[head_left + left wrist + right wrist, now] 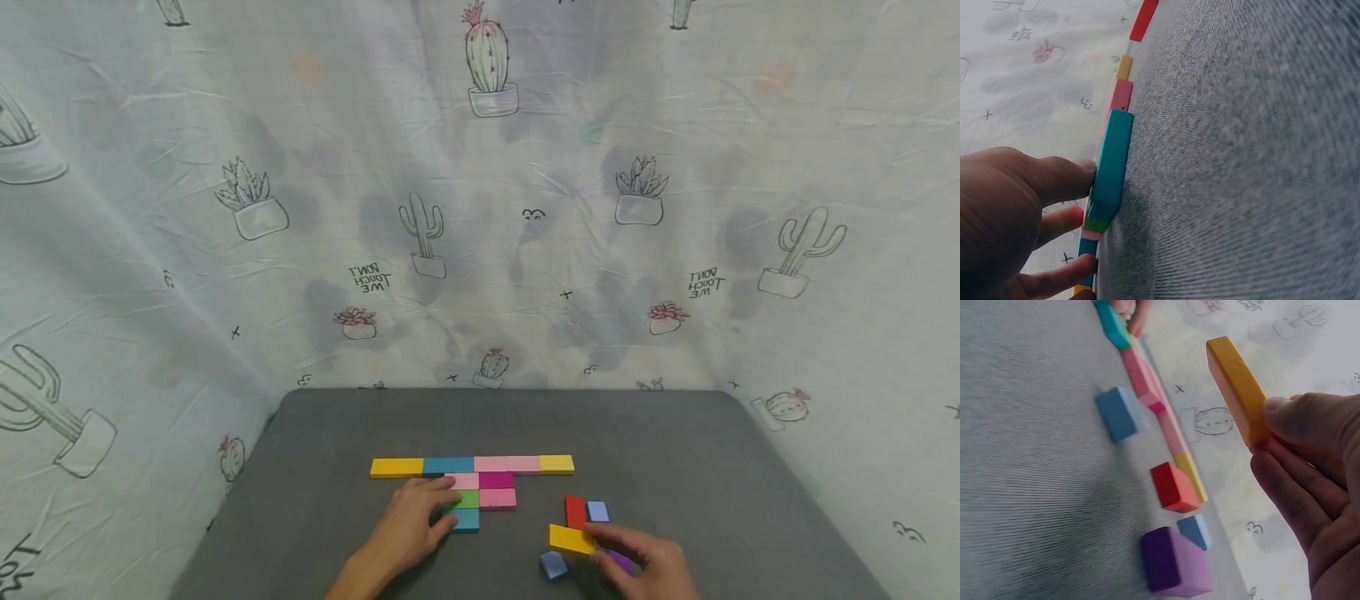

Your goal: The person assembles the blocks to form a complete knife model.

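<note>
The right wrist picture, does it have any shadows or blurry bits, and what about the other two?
Right wrist view: a soft shadow dims the gray tabletop, and the purple block is darker on its left face; left wrist view: shadow beside the turquoise block, tabletop fuzzy toward the right; head view: soft light, no strong glare on the cactus-print backdrop.

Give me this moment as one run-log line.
right hand: pinches orange block, raised | left hand: touches teal block | loose: red block, purple block, two blue blocks
</note>
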A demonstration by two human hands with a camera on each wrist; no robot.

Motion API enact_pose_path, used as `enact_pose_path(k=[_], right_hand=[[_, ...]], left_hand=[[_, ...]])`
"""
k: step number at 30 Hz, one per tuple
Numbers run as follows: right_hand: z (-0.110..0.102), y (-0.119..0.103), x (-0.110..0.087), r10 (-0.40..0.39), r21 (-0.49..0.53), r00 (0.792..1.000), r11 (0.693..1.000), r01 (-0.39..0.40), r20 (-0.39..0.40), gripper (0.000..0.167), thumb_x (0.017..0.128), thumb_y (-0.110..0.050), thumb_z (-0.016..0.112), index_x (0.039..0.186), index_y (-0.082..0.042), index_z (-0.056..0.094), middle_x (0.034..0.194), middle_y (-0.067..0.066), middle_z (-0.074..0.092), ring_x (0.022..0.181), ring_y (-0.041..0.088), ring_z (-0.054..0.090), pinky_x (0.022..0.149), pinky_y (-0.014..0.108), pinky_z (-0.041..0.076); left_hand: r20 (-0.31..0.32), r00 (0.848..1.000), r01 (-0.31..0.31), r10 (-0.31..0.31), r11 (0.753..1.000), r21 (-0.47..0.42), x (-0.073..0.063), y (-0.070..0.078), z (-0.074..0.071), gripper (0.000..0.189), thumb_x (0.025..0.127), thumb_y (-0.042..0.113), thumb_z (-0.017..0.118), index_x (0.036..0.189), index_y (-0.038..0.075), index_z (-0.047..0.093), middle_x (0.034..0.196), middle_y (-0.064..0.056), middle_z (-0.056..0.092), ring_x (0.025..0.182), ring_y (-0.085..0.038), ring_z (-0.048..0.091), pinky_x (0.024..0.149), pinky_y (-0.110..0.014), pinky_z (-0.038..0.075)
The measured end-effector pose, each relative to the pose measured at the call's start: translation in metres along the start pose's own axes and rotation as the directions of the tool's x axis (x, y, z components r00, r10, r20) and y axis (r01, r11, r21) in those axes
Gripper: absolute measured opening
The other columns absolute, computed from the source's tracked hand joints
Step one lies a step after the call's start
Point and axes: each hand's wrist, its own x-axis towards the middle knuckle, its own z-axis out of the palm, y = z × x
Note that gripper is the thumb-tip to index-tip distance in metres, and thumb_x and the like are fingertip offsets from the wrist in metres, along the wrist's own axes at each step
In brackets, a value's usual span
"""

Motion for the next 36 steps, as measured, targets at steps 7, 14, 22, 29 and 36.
enact_pose_path(k=[7,14,22,29,36], right_hand=[[0.004,0.000,0.015,-0.101,-0.037,0.995,0.994,0.101,-0.003,0.028,0.093,-0.012,0.087,0.121,-0.016,0.082,0.116,-0.005,0.083,0.101,0.006,0.078,0.086,0.025,0.065],[0.022,-0.001,0.035,-0.087,-0.009,0.993,0.996,0.087,0.076,0.029,0.095,-0.016,0.086,0.124,-0.016,0.082,0.117,-0.007,0.082,0.101,0.007,0.076,0.091,0.032,0.066],[0.049,0.004,0.054,-0.118,-0.027,0.983,0.992,0.123,0.137,0.027,0.099,-0.015,0.083,0.126,-0.015,0.081,0.117,-0.008,0.082,0.103,0.007,0.077,0.091,0.028,0.065],[0.066,0.002,0.065,-0.166,-0.031,0.966,0.984,0.175,0.200,0.028,0.099,-0.016,0.083,0.127,-0.014,0.082,0.121,-0.002,0.083,0.108,0.013,0.079,0.092,0.037,0.066],[0.077,0.005,0.072,-0.204,-0.088,0.958,0.970,0.225,0.202,0.031,0.098,-0.015,0.084,0.128,-0.015,0.082,0.123,-0.005,0.082,0.114,0.016,0.079,0.096,0.040,0.065]], left_hand=[[0.001,1.000,-0.005,0.005,1.000,0.003,0.001,0.001,-0.001,0.037,0.097,0.032,0.084,0.133,0.022,0.080,0.148,-0.001,0.072,0.130,-0.033,0.067,0.109,-0.066,0.053],[0.001,1.000,-0.001,0.001,1.000,0.018,0.001,0.001,0.001,0.037,0.097,0.033,0.084,0.133,0.023,0.081,0.147,0.001,0.072,0.130,-0.031,0.067,0.109,-0.065,0.054],[0.003,1.000,0.014,-0.014,1.000,0.022,0.002,0.001,0.001,0.038,0.097,0.034,0.085,0.133,0.023,0.080,0.148,0.001,0.072,0.131,-0.031,0.066,0.111,-0.065,0.053],[-0.004,1.000,0.016,-0.016,1.000,0.025,0.000,0.000,0.003,0.039,0.097,0.035,0.085,0.135,0.024,0.080,0.149,0.001,0.071,0.131,-0.031,0.065,0.111,-0.064,0.053],[-0.029,0.999,-0.016,0.016,1.000,0.021,0.000,-0.001,0.002,0.039,0.097,0.032,0.085,0.135,0.021,0.080,0.149,-0.001,0.071,0.131,-0.032,0.066,0.110,-0.065,0.053]])
